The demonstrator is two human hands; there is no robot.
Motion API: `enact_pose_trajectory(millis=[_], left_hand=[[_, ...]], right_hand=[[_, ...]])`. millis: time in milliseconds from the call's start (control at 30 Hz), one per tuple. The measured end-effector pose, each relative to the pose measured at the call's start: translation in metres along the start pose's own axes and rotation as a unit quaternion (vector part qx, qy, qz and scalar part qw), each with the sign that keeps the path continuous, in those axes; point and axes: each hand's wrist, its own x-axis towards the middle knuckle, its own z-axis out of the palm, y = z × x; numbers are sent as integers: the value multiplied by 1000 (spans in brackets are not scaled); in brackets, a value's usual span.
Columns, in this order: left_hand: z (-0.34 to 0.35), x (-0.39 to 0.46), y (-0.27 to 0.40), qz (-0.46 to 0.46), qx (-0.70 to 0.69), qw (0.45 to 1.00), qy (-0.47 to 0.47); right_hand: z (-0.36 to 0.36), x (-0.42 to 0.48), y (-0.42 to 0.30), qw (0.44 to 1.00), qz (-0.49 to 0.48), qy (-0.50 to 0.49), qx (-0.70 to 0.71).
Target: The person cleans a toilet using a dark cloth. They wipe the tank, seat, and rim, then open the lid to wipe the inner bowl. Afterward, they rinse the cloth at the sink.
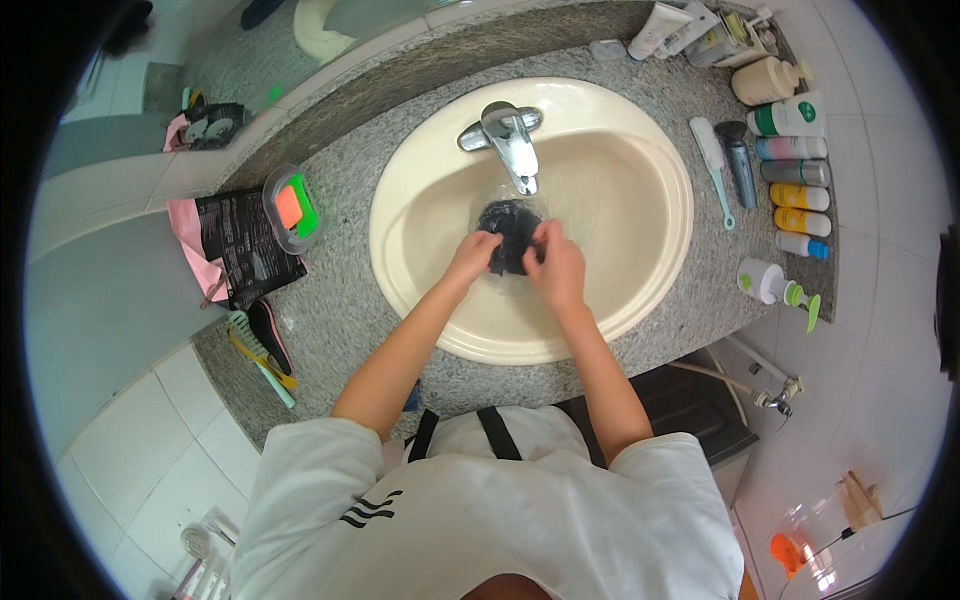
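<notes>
A cream oval washbasin (622,202) is set in a grey granite counter. Low in its bowl, under the spout of a chrome faucet (511,142), lies a dark, wet-looking cloth-like item (511,232), with what looks like water around it. My left hand (474,256) pinches its left edge between thumb and fingers. On its right edge, my right hand (556,264) has thumb and fingertips closed around some of the dark material. What the item is exactly cannot be told.
Left on the counter are a black and pink pouch (247,244), a soap dish (289,241) with sponge-like pieces, and hairbrushes (270,337). Bottles and tubes (799,196), a long-handled brush (712,161), a shaver-like device (740,165) and a pump bottle (761,280) stand or lie right.
</notes>
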Motion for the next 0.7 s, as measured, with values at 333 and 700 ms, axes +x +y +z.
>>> enact_pose_trajectory(millis=[333, 700], left_hand=[[10, -175, 118, 227, 136, 963, -54], [-17, -261, 175, 385, 104, 907, 140]], right_hand=[[-33, -35, -76, 966, -161, 43, 195], [-25, -17, -58, 943, -11, -41, 329]])
